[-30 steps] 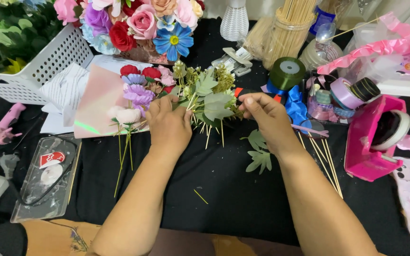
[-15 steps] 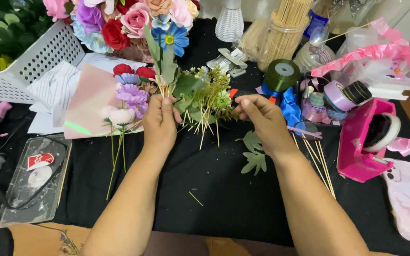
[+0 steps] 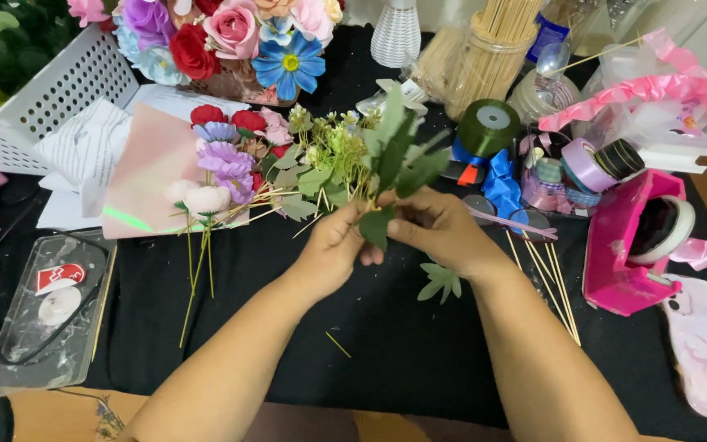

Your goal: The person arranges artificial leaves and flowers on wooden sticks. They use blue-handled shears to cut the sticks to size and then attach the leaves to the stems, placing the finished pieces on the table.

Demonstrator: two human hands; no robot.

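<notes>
Both hands, left hand (image 3: 333, 250) and right hand (image 3: 439, 233), were clamped on the leafy sprig (image 3: 394, 155); firm stem-base grip probably kept leaves aligned.

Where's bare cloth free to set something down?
Free: black cloth below the hands, between the clear plastic tray and the skewers. Smaller strip beneath the flower stems. Crowded: ribbon spools, pink tape dispenser, flower pile.

Both hands (image 3: 394, 237) hold a leafy green sprig (image 3: 398, 151) together.
</notes>
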